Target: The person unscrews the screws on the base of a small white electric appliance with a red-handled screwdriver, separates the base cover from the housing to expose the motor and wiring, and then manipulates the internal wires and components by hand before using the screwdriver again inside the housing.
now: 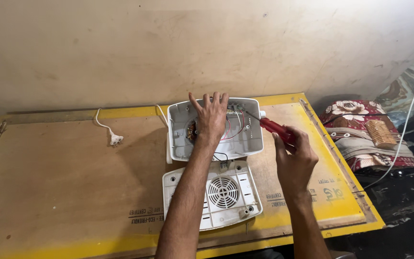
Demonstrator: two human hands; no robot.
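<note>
Nearest the lens, low at centre frame, a white vented cover (216, 194) lies on the plywood table (63, 177). Above it, the left hand (211, 117) presses flat, fingers spread, into the opened white casing (250, 139), while the right hand (293, 158) grips a red-handled screwdriver (275, 128), tip at the wiring.

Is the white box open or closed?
Open. The white box shows its wires, and its cover with the round vent lies flat beside it on the table.

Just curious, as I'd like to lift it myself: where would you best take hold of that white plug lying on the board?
Probably the plug body, pinched across its sides from above. It lies flat on the board, with its thin cord trailing toward the wall, so the cord gives a poorer hold.
</note>
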